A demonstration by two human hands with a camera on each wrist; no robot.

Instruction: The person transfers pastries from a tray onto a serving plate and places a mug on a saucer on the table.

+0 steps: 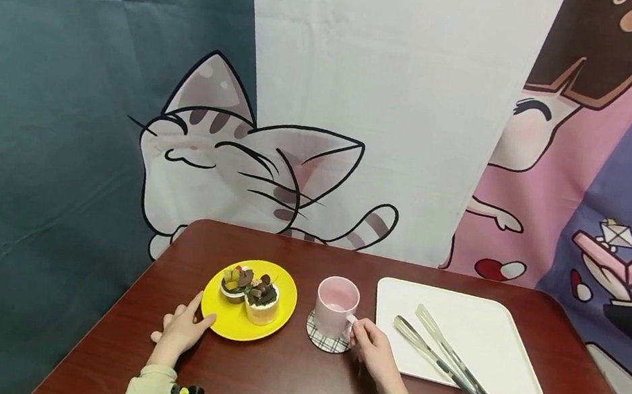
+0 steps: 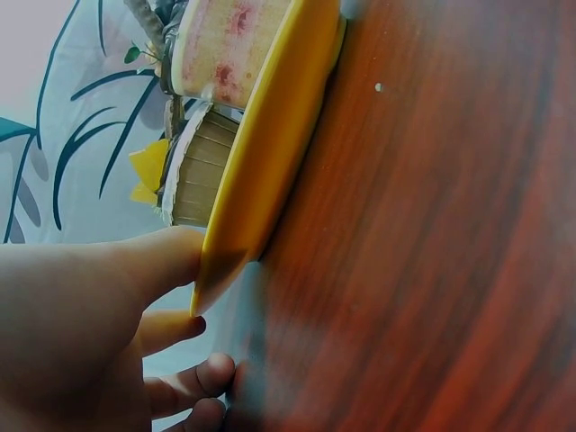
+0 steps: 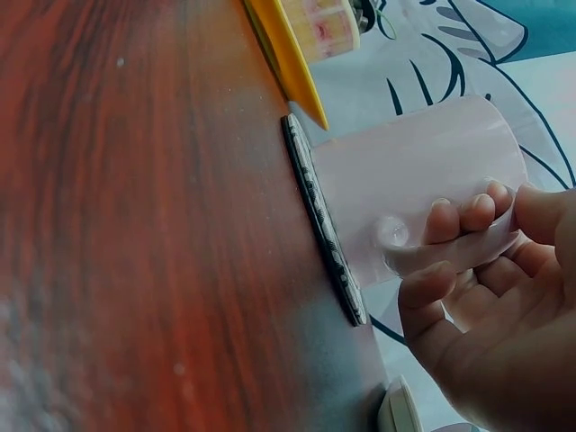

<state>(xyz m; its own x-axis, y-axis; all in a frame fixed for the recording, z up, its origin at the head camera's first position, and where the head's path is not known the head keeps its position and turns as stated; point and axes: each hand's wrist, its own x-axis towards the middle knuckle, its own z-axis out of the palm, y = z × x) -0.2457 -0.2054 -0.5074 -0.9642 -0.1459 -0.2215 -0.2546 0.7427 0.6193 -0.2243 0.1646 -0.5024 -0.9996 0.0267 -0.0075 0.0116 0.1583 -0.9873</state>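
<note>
A yellow plate (image 1: 279, 317) holds two small cupcakes, one topped with yellow fruit (image 1: 233, 280) and one with dark chocolate bits (image 1: 262, 305). At the plate's left rim is my left hand (image 1: 179, 332). Its thumb and forefinger touch the edge, spread apart, as the left wrist view shows close up. My right hand (image 3: 504, 315) grips the handle of a pink mug (image 1: 332, 315), some fingers passing through it. Upright, the mug stands on a round checked coaster (image 1: 325, 343). Its inside looks pink, with no contents visible.
Right of the mug lies a white tray (image 1: 494, 319), with metal tongs (image 1: 450, 367) lying across it and over its front edge. All stand on a dark red wooden table (image 1: 262, 393). Behind hangs a cloth printed with a cartoon cat (image 1: 205, 160).
</note>
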